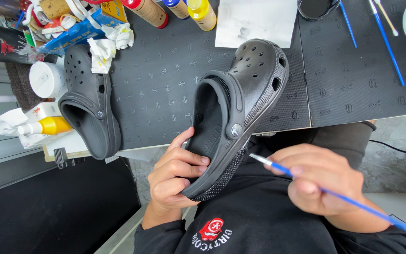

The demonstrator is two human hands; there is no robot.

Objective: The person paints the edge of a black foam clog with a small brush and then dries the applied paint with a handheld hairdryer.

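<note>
A black perforated foam clog (240,108) sits at centre, heel gripped by the left hand (175,176). At four o'clock, the right hand (320,181) pinches a thin blue paintbrush (334,194); steadying the heel should aid neat strokes.

Clog (240,108) in left hand (175,174), brush (278,168) in right hand (320,181), second clog (90,103) on mat (165,80).

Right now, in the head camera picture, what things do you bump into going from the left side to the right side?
White round tub → black clog lying on the mat → left hand → black clog held up → right hand holding a blue paintbrush.
</note>
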